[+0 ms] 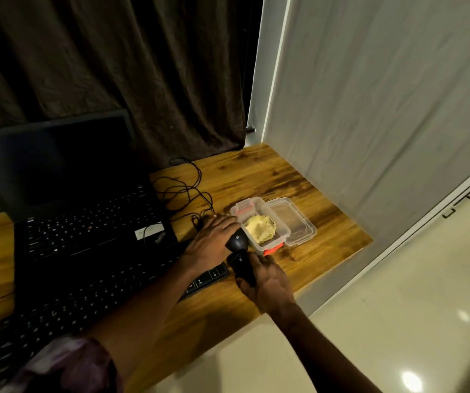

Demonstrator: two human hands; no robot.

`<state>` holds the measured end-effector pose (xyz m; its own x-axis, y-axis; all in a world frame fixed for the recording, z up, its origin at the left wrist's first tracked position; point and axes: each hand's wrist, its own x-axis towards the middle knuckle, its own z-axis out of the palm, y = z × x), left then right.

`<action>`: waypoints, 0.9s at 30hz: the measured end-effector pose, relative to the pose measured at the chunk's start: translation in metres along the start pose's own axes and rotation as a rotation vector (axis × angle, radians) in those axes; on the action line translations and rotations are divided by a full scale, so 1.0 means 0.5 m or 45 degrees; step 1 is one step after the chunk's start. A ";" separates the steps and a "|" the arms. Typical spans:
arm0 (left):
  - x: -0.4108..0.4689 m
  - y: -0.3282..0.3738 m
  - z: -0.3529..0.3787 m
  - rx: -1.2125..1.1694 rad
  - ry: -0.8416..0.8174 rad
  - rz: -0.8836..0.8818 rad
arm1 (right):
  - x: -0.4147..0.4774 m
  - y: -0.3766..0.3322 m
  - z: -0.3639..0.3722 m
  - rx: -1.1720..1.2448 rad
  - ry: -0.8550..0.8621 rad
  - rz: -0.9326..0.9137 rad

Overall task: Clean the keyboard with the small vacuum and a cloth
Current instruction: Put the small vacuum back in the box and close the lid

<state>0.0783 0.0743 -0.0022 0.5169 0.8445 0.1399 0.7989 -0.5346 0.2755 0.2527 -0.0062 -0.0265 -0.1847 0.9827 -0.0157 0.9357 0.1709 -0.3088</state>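
Observation:
A black external keyboard (92, 302) lies on the wooden desk (256, 177) in front of a laptop. My right hand (269, 285) grips the small black vacuum (242, 268) by its handle, just off the keyboard's right end. My left hand (212, 241) reaches across the keyboard and curls over a black mouse (237, 241) beside the vacuum's top. A crumpled yellow cloth (260, 228) lies in an open clear plastic box (277, 241) with red clips, right next to the mouse.
The open black laptop (86, 222) stands behind the keyboard. The box's clear lid (296, 222) lies to the right of the box. Black cables (182, 188) loop behind the mouse. A dark curtain hangs behind; the desk ends at a white wall on the right.

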 end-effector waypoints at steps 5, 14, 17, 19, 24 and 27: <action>-0.012 -0.007 0.011 -0.015 -0.078 -0.019 | -0.007 0.007 -0.009 0.223 0.117 -0.017; -0.001 0.013 0.010 0.019 -0.143 -0.023 | 0.087 0.080 -0.123 0.379 0.369 -0.040; 0.010 0.018 0.009 0.024 -0.214 -0.064 | 0.152 0.089 -0.143 0.256 0.311 0.063; 0.015 0.017 0.005 0.036 -0.226 -0.064 | 0.181 0.088 -0.141 0.221 0.249 0.101; 0.016 0.013 -0.007 -0.001 -0.256 -0.062 | 0.226 0.074 -0.098 0.081 0.090 0.057; 0.018 0.015 -0.015 -0.042 -0.276 -0.080 | 0.229 0.075 -0.072 0.011 0.041 0.064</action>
<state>0.0865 0.0783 0.0081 0.5234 0.8478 -0.0852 0.8230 -0.4770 0.3086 0.2775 0.1156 -0.0058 -0.1275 0.9918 -0.0009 0.9409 0.1207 -0.3166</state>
